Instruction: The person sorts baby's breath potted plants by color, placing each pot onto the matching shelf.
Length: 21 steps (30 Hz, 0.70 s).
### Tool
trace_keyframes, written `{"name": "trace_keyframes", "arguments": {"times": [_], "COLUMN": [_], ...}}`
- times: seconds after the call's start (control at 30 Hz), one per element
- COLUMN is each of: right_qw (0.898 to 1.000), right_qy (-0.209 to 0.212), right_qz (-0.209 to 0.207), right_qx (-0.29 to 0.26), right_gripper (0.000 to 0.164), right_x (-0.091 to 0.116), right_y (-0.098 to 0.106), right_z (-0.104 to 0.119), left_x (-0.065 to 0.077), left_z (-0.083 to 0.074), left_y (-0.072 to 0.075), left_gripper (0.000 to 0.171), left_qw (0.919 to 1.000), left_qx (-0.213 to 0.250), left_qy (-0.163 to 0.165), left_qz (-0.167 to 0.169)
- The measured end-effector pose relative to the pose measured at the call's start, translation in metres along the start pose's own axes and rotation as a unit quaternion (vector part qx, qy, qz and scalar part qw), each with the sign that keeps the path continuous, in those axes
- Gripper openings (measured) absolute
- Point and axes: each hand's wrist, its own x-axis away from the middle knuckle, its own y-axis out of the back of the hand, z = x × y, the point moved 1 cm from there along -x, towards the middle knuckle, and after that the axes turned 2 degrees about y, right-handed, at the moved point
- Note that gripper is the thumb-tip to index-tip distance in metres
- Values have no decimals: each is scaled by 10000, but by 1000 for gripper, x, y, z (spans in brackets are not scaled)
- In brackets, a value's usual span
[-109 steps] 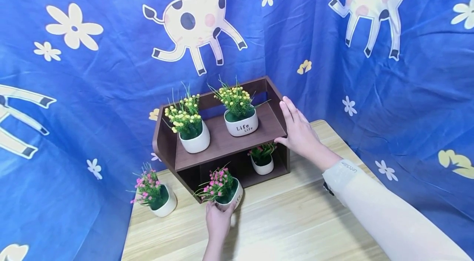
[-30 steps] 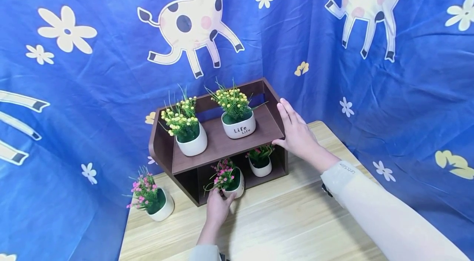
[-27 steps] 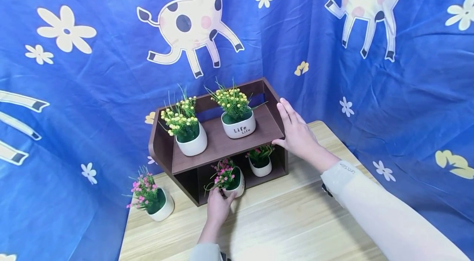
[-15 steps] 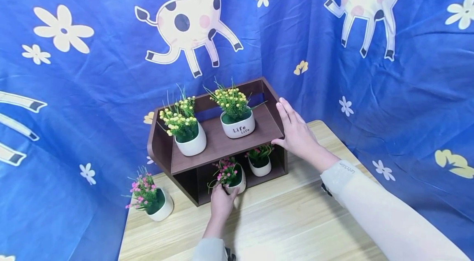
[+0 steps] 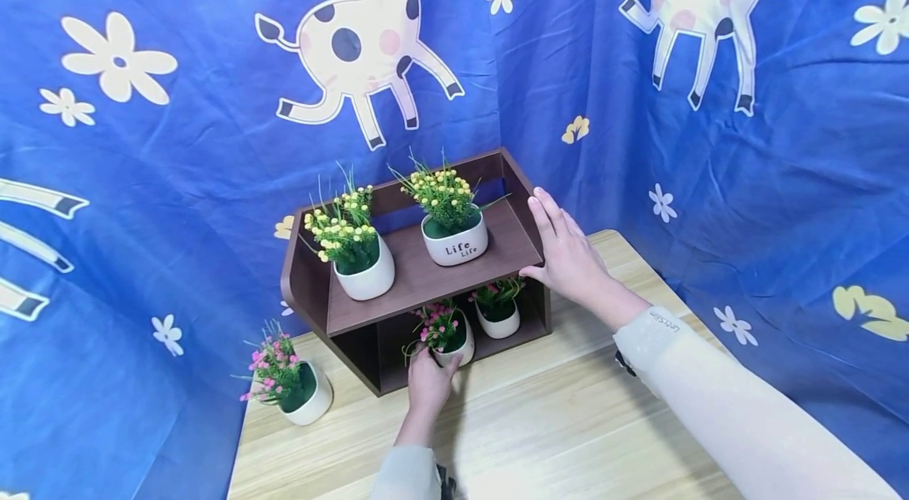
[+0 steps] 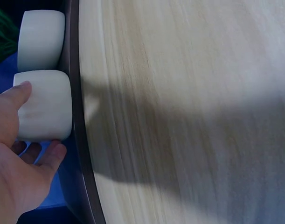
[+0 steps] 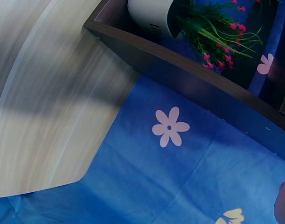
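Note:
My left hand [image 5: 428, 383] grips a white pot of pink artificial flowers [image 5: 463, 342] at the left side of its rim. In the left wrist view the thumb lies on the pot [image 6: 46, 105] and the fingers are behind its lower side. This pot stands in the lower tier of a dark brown two-tier shelf [image 5: 412, 279], close beside another white pot of pink flowers [image 5: 499, 320]. My right hand [image 5: 571, 255] holds the shelf's right side panel, fingers fairly straight along it and thumb over the front edge. The right wrist view shows little of that hand.
On the upper tier stand two white pots of yellow flowers, one at left [image 5: 365, 279] and one lettered "Life" [image 5: 456, 245]. A third pink-flowered pot [image 5: 310, 397] is on the wooden table [image 5: 554, 421], left of the shelf. A blue patterned curtain [image 5: 213, 169] surrounds the table.
My left hand has brought the pink-flowered pot from in front of the shelf into the lower tier, then rightward towards its neighbour. The right hand has kept its place on the shelf.

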Motion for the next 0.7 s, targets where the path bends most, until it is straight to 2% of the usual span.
{"name": "trace_keyframes", "arguments": {"times": [0.2, 0.7], "right_qw": [10000, 9996], "right_qy": [48, 170], "right_qz": [0, -135], "right_qx": [56, 174], "right_gripper": [138, 138], "right_x": [0, 0], "right_y": [1, 1], "right_z": [0, 0], "left_x": [-3, -4], "left_z": [-3, -11], "left_y": [-3, -6], "left_gripper": [64, 68], "left_qw": [9998, 9996], "left_qx": [-25, -55], "left_qy": [-114, -89], "left_qz": [-148, -256]}}
